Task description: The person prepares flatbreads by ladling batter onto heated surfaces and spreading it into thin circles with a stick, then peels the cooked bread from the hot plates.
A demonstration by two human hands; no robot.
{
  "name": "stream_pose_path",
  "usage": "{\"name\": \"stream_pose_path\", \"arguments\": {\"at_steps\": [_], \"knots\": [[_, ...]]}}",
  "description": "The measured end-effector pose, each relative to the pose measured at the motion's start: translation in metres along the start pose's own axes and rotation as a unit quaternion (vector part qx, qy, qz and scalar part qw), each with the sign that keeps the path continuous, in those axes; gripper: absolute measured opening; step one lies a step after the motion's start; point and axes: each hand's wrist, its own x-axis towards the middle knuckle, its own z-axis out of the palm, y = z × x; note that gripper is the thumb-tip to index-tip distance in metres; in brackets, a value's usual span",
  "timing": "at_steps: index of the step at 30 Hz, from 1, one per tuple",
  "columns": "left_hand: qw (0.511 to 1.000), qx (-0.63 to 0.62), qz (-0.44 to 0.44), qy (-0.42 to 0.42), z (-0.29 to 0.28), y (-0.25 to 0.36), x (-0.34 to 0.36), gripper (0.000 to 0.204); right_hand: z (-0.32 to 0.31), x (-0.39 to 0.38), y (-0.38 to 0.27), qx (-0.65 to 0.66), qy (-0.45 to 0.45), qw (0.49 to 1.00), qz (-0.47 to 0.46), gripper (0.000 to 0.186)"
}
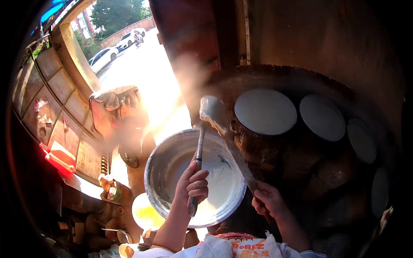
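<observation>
The left hand [195, 185] is clamping its fingers around a ladle [211, 107]; the right hand's [269, 200] fingers are clamping a flat stick [239, 161]. The ladle's head (stick tip overlapping, contact unclear) is showing above a basin [167, 147] holding white mixture [222, 177]; pale discs [265, 112] are lying rightward.

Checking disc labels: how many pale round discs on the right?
4: first disc right of the ladle, second disc beside it, third disc lower right, dim fourth disc near the picture's right edge. More may be hidden in shadow.
</observation>
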Motion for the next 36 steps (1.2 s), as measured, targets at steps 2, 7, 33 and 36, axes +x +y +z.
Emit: {"name": "stream_pose_path", "arguments": {"at_steps": [2, 7, 33, 36], "knots": [[0.987, -0.114, -0.045, 0.105, -0.035, 0.014, -0.001, 0.04, -0.003, 0.009, 0.028, -0.004, 0.041, 0.995, 0.093, 0.029], [0.997, -0.066, -0.008, 0.039, -0.025, 0.011, -0.025, 0.026, -0.005, -0.013, 0.006, -0.022, 0.06, 0.995, 0.071, 0.029], [0.857, 0.099, -0.486, 0.142, -0.047, -0.236, 0.139, 0.029, -0.058, -0.302, 0.08, 0.153, 0.434, 0.851, -0.253, 0.03], [0.786, 0.175, -0.593, -0.002, -0.056, -0.365, 0.153, 0.039, -0.071, -0.377, 0.07, 0.032, 0.633, 0.682, -0.366, 0.036]]}}
